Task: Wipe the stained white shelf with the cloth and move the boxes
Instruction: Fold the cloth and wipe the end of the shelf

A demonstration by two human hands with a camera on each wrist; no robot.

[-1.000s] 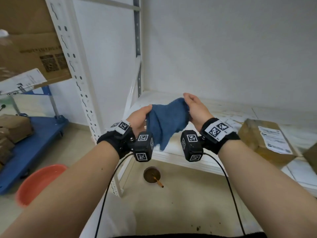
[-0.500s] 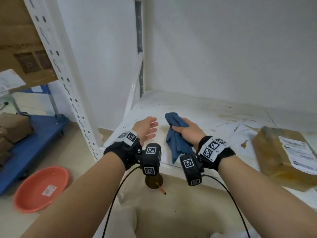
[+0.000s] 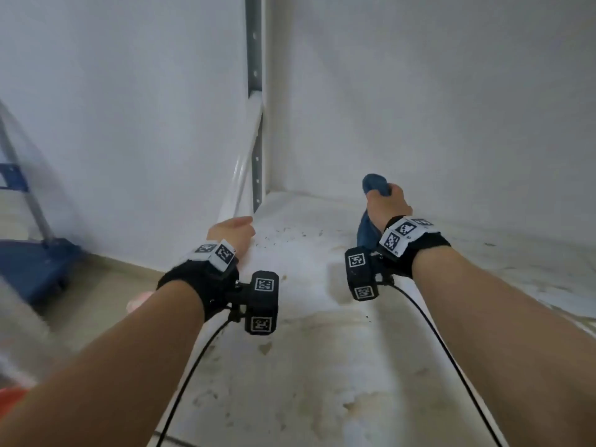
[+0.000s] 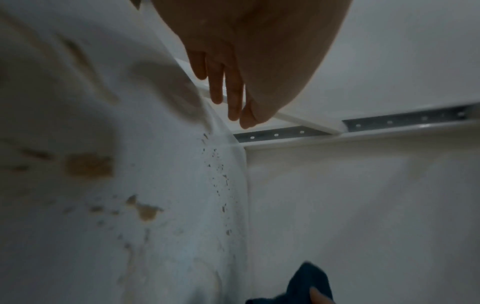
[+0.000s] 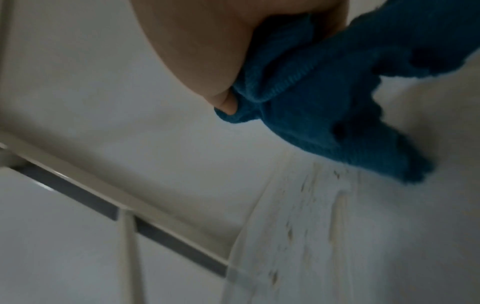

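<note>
The white shelf (image 3: 306, 350) fills the lower middle of the head view, marked with brown stains and dark specks (image 4: 88, 166). My right hand (image 3: 385, 204) grips the bunched blue cloth (image 3: 374, 183) near the shelf's back wall; in the right wrist view the cloth (image 5: 324, 92) hangs from my fist down to the shelf surface (image 5: 298, 236). My left hand (image 3: 232, 233) hovers over the shelf's left edge with its fingers (image 4: 228, 90) straight and holding nothing. No boxes are in view.
A grey perforated upright (image 3: 254, 108) and a white diagonal brace (image 3: 242, 169) stand at the shelf's back left corner. White walls close the back and the left. A blue cart (image 3: 29, 262) stands on the floor at far left, with a bit of red basin (image 3: 9, 398) below it.
My view and both hands have moved forward over the shelf. The right hand carried the cloth towards the back wall. The left hand went to the left edge. The box has left the view.
</note>
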